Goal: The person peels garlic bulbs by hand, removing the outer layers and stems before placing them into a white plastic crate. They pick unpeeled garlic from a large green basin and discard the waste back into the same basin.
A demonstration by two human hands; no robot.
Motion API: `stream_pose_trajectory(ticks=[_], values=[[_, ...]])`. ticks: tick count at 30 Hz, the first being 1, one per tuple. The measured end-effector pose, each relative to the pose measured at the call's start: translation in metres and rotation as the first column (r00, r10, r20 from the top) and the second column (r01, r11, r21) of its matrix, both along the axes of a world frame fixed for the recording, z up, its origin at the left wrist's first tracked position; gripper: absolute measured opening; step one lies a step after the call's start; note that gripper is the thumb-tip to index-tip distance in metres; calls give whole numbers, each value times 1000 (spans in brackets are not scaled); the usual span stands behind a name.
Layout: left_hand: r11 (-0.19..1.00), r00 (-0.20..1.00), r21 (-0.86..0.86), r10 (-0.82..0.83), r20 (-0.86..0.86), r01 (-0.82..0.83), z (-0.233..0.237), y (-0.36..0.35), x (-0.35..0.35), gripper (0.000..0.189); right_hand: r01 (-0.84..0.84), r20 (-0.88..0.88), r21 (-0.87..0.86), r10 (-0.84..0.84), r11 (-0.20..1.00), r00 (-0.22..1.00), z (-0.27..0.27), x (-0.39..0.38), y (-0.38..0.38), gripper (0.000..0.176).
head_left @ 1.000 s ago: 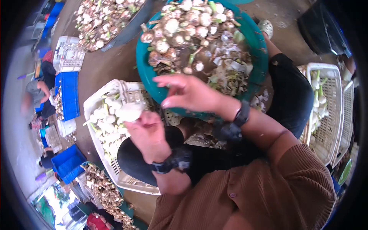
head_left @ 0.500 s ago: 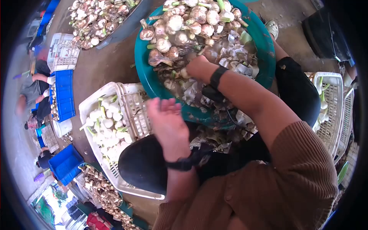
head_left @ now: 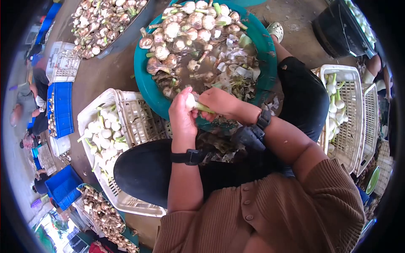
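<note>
A white garlic bulb point(head_left: 190, 101) with a pale green stem is held between my two hands, just above the near rim of a teal tub point(head_left: 145, 95). My left hand point(head_left: 182, 111) is closed around the bulb's left side. My right hand point(head_left: 221, 102) wraps over the bulb's right side and stem, hiding part of both. Inside the tub, unpeeled garlic bulbs point(head_left: 172, 30) with dirty skins are heaped at the far left. Loose peeled skins point(head_left: 236, 63) float in brown water on the right.
White crates with cleaned garlic stand on my left point(head_left: 122, 204) and right point(head_left: 352, 71). A black bucket point(head_left: 333, 33) is at the far right. Another tub point(head_left: 126, 38) of unpeeled garlic sits at the upper left. Blue crates point(head_left: 63, 185) and other people are farther left.
My right hand has come out of the tub and met my left hand, which was open. Both now hold a garlic bulb. The view has shifted, moving the tub slightly left and up.
</note>
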State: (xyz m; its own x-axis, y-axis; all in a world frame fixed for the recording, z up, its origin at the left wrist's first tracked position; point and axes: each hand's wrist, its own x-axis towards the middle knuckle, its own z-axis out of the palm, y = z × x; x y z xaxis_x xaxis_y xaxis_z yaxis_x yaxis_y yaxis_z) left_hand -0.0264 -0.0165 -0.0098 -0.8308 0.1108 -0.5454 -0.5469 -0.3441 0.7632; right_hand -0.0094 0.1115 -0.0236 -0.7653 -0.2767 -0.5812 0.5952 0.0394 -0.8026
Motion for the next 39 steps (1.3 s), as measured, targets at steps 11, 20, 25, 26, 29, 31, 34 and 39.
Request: stream_pose_trajectory(ticks=[11,20,25,26,29,31,34,39], values=[[699,627,-684,-632,-456,208,7,4,17,43,332,149,-103,-315,938,937,-24,4,37,21],[995,927,61,100,-361,-83,6,7,13,22,510,201,-656,-523,556,828,7,21,14,21],[884,952,358,252,174,-299,2,-38,-2,25,461,-356,-482,-647,745,675,36,42,66,22],[886,955,370,214,205,-278,3,-41,-3,26,524,-239,-623,-779,581,579,37,37,74,26],[924,957,264,238,164,-275,14,-32,-4,27,379,-592,390,-87,839,801,32,26,88,29],[946,955,139,282,90,-293,19,-20,-5,27,234,-472,848,473,476,744,19,22,68,36],[928,934,-146,318,-163,-342,18,-11,-4,18,264,-613,311,-19,913,790,48,1,12,32],[951,950,-151,239,-202,-272,21,-15,-7,21,147,-727,-29,-122,989,676,28,-24,4,11]])
